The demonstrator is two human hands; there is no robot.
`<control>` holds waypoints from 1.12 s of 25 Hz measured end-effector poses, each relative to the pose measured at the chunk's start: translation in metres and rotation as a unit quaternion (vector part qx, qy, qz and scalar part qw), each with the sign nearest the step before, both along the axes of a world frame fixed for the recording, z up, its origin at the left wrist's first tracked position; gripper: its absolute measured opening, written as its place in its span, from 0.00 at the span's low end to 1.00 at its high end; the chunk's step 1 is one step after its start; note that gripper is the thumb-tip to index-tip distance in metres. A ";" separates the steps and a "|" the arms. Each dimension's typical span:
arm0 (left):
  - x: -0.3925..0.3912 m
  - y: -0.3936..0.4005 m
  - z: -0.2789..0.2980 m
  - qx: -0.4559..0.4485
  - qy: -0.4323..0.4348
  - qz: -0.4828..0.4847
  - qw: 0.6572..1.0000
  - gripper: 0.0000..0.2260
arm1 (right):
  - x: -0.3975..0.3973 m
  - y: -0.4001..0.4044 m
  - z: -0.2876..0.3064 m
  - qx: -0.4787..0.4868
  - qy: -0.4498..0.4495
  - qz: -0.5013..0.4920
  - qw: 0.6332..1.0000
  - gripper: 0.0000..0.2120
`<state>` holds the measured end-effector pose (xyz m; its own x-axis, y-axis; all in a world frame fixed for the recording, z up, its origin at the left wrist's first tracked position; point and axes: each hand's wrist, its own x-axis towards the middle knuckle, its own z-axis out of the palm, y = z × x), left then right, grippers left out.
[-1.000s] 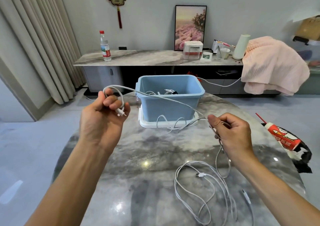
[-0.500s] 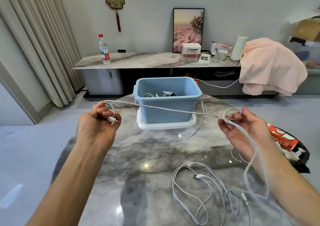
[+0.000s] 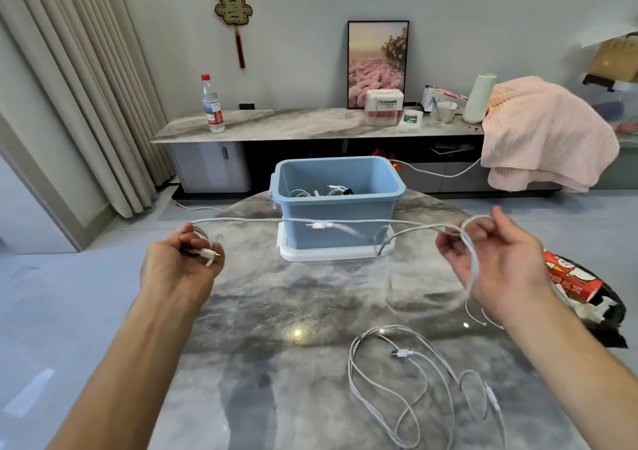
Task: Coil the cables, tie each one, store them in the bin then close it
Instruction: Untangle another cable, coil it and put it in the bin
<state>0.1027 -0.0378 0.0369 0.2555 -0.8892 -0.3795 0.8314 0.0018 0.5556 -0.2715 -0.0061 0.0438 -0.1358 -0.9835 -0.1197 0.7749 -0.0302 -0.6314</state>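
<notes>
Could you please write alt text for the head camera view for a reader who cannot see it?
Two hands stretch a white cable across a marble table: the left hand grips its plug end, the right hand pinches a loop. Behind it stands an open blue bin holding cables, on its white lid; another loose cable lies nearer.

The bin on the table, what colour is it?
The bin is light blue, seen clearly in the head view.

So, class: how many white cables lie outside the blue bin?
2 that can be told apart: one cable stretched between the left hand and right hand, one loose cable on the table. Its tangle may hide another.
</notes>
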 end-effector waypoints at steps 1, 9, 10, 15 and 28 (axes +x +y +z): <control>-0.002 -0.001 0.000 0.000 0.003 -0.002 1.000 0.13 | -0.002 0.000 -0.001 -0.006 0.030 0.017 0.999 0.21; -0.050 0.032 0.029 -0.167 -0.039 -0.119 0.978 0.08 | 0.014 0.007 -0.018 -0.078 0.347 0.139 0.924 0.28; -0.068 0.038 0.027 -0.191 -0.087 -0.152 0.966 0.07 | 0.023 0.008 -0.018 -0.093 0.327 0.153 0.928 0.27; -0.136 0.063 -0.003 -0.309 -0.506 -0.223 0.774 0.09 | 0.072 0.018 -0.014 -0.144 0.342 0.085 0.925 0.22; -0.103 0.049 0.004 -0.140 -0.338 -0.202 0.908 0.12 | 0.018 0.011 0.017 -0.010 0.220 -0.095 0.971 0.18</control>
<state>-0.0005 0.0109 0.0406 -0.0221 -0.9998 -0.0006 0.2647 -0.0064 0.9643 -0.2539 0.0044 0.0606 -0.3489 -0.9371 0.0111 0.4085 -0.1627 -0.8981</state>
